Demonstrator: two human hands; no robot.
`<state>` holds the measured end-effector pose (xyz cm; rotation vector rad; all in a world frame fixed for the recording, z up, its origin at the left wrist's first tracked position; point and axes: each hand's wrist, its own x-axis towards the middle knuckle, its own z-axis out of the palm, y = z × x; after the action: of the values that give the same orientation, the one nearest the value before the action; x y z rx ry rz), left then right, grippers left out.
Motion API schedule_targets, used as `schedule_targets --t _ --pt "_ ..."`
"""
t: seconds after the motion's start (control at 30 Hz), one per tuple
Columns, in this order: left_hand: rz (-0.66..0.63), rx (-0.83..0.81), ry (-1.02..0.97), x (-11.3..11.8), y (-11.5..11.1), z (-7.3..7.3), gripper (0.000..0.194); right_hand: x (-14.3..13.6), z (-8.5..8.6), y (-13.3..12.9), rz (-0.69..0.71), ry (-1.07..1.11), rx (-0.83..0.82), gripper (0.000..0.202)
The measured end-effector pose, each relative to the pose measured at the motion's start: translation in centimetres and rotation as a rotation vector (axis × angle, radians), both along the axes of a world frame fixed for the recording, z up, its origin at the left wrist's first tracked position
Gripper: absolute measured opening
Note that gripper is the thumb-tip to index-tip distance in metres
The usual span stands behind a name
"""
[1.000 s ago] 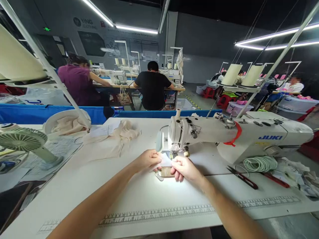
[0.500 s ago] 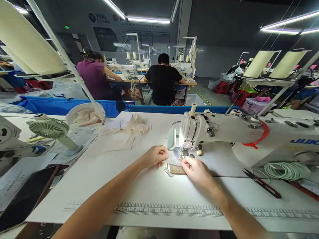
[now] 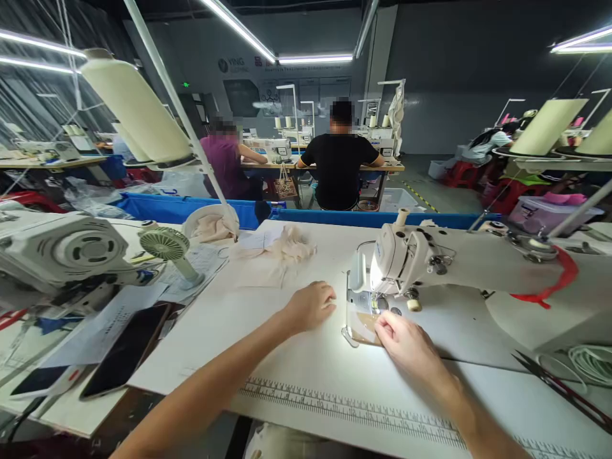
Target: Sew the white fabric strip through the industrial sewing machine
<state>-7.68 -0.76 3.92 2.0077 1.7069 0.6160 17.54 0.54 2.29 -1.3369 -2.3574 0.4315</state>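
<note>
My left hand (image 3: 313,307) is over the white table (image 3: 268,319), left of the sewing machine's needle area, its fingers loosely curled and apart, with nothing seen in them. My right hand (image 3: 399,335) is pinched at the right end of a small tan piece (image 3: 366,328) in front of the presser foot; what its fingertips grip is too small to make out. A clear guide with a metal edge (image 3: 351,338) lies at that piece's left. The white sewing machine (image 3: 396,255) shines its lamp on this spot.
Beige fabric (image 3: 294,243) lies behind my left hand. A small green fan (image 3: 167,245) and phones (image 3: 127,347) are at the left. Black scissors (image 3: 564,386) and pale green cord (image 3: 593,363) lie right. A printed ruler (image 3: 344,408) runs along the front edge. Two people sit ahead.
The view has turned left, so the scene sits further right. My left hand has opened somewhat and moved a little away from the needle area. My right hand stays near the tan piece.
</note>
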Motion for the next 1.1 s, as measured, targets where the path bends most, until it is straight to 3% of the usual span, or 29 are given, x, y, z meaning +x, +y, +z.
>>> schedule_targets --t 0.17,0.27,0.4,0.57,0.87,0.97,1.1 --pt "0.093 0.077 0.206 -6.8 -1.0 0.7 0.015 -0.2 -0.1 -0.2 -0.002 -0.026 0.016 0.024" --pt "0.106 0.113 0.296 -9.1 -1.0 0.3 0.017 -0.2 -0.1 -0.2 -0.010 -0.039 0.016 0.024" --pt "0.106 0.149 0.338 -9.6 -0.3 -1.2 0.020 -0.2 -0.1 -0.3 -0.018 -0.058 0.010 0.025" --pt "0.166 0.200 0.250 -9.7 0.5 -2.5 0.018 -0.1 -0.1 -0.3 -0.016 -0.068 0.018 0.026" --pt "0.217 0.151 -0.125 -12.8 0.6 -0.7 0.026 -0.2 0.1 -0.5 -0.003 -0.057 0.042 0.027" --pt "0.217 0.140 -0.167 -13.3 1.1 -0.2 0.027 -0.2 0.0 -0.4 0.001 -0.055 0.048 0.026" --pt "0.198 0.132 -0.150 -12.6 3.0 -0.8 0.025 -0.2 0.0 -0.3 0.004 -0.055 0.062 0.025"
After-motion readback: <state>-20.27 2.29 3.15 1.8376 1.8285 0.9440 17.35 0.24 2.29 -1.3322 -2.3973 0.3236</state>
